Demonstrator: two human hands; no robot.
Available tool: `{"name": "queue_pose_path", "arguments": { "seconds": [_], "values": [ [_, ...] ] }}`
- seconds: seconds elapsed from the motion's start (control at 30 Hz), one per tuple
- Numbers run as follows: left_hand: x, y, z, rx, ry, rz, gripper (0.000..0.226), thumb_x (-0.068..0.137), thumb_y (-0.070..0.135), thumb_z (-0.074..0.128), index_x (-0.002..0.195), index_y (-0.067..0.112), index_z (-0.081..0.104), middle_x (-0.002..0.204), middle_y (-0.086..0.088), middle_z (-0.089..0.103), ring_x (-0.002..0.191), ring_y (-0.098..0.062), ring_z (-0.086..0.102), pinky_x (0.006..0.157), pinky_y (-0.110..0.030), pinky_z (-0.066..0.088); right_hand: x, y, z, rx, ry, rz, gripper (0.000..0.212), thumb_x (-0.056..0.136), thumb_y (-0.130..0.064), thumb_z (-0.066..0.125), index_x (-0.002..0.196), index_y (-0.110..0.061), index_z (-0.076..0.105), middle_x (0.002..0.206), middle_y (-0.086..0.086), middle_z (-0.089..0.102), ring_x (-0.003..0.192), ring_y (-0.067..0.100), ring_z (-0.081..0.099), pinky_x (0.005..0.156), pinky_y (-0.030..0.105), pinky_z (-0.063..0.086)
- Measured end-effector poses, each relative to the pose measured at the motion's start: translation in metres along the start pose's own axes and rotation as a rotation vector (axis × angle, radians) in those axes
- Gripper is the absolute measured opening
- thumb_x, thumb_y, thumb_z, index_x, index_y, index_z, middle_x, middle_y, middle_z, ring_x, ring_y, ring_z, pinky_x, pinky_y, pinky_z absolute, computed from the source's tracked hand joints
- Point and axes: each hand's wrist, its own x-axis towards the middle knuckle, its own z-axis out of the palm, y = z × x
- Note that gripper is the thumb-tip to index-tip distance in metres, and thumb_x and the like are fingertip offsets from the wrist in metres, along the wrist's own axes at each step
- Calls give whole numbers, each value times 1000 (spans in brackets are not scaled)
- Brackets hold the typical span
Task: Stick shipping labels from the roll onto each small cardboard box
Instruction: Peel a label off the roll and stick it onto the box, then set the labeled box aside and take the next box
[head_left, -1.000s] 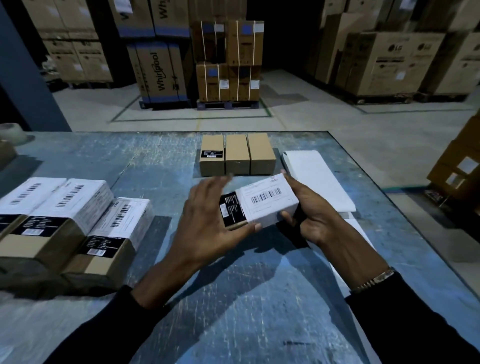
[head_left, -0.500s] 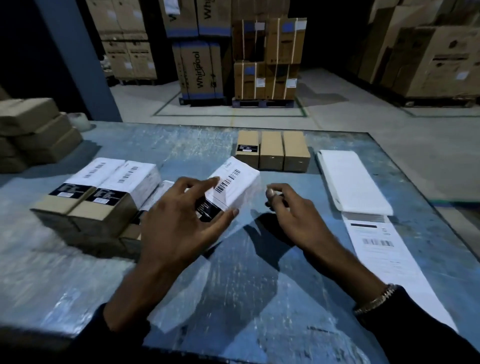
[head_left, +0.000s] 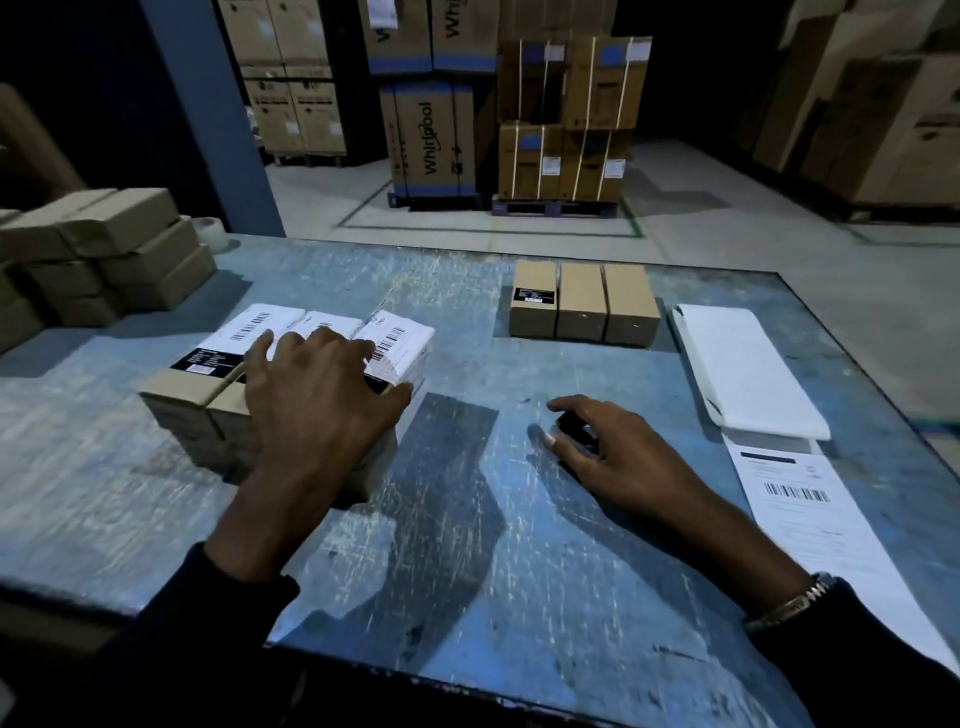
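Three small cardboard boxes with white shipping labels (head_left: 400, 338) sit side by side at the left of the blue table (head_left: 467, 561). My left hand (head_left: 317, 395) lies spread over their tops, thumb at the near corner of the rightmost one. My right hand (head_left: 613, 452) rests on the table with loosely curled fingers and holds nothing. A row of three brown boxes without white labels (head_left: 582, 301) stands farther back in the middle; the left one bears a small black sticker. The folded stack of labels (head_left: 743, 364) lies at the right, with a printed label strip (head_left: 800, 499) trailing toward me.
A pile of plain brown boxes (head_left: 114, 249) sits at the table's far left, with a pale tape roll (head_left: 210, 231) behind it. A blue pillar (head_left: 208, 104) rises beyond the table edge. Large cartons on pallets (head_left: 566, 119) stand on the warehouse floor.
My left hand carried the freshly labelled box leftward and set it down beside the other labelled boxes. My right hand let go of it and dropped to the table.
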Motion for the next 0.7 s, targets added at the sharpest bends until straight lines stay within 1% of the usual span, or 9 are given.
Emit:
{"name": "queue_pose_path", "arguments": {
  "seconds": [0.03,0.1,0.23,0.33,0.43,0.5,0.6,0.67,0.7],
  "values": [
    [1,-1,1,9,-11,-4,56,80,64,80,118,24,81,118,-11,77,115,-40,64,108,-50,40,-1,0,1,-13,1,-6,48,105,-53,59,148,-33,55,119,-17,59,113,5,58,94,29,49],
    [3,-1,0,16,-28,-30,56,79,66,79,119,27,80,119,-10,76,117,-40,62,106,-49,38,-1,-1,1,-33,2,-18,48,105,-52,60,149,-32,54,118,-18,57,109,1,53,90,27,46],
    [2,0,1,83,-45,-2,51,80,63,78,111,23,81,116,-13,72,118,-43,54,94,-49,41,-3,-2,-1,-48,-10,-32,50,105,-51,60,150,-32,53,127,-11,64,119,9,57,93,30,48],
    [3,2,-2,40,-85,-31,51,80,58,78,114,20,76,126,-14,68,121,-43,55,84,-48,45,-3,-1,-2,-48,-5,-36,50,105,-52,60,150,-32,53,129,-10,65,122,11,57,95,33,50],
    [3,4,-1,57,-99,-33,44,86,56,72,109,18,71,113,-12,73,104,-41,67,70,-39,34,-3,1,-2,-56,-3,-41,50,105,-53,60,150,-32,53,130,-9,66,122,12,58,98,37,52],
    [2,3,0,66,-88,-23,43,88,55,70,107,17,69,107,-12,74,100,-41,69,69,-38,30,-3,1,-2,-63,1,-48,49,104,-53,60,149,-33,53,128,-9,66,122,11,58,98,38,52],
    [0,4,-1,56,-87,-8,45,90,55,70,108,15,68,108,-13,73,99,-43,70,69,-38,33,-3,3,-1,-69,4,-51,50,104,-54,60,149,-35,52,129,-10,66,122,11,58,98,38,53],
    [-2,5,-2,45,-124,-11,47,92,57,68,112,15,65,117,-13,71,105,-43,68,71,-40,39,-3,3,-1,-76,9,-54,49,104,-55,59,149,-35,52,128,-11,66,121,10,58,96,38,53],
    [-4,6,-2,37,-147,-16,50,93,59,67,118,16,64,128,-13,69,113,-43,66,76,-44,44,-2,3,-1,-78,9,-54,49,104,-55,59,149,-36,52,127,-12,66,120,9,57,96,37,53]
  ]
}}
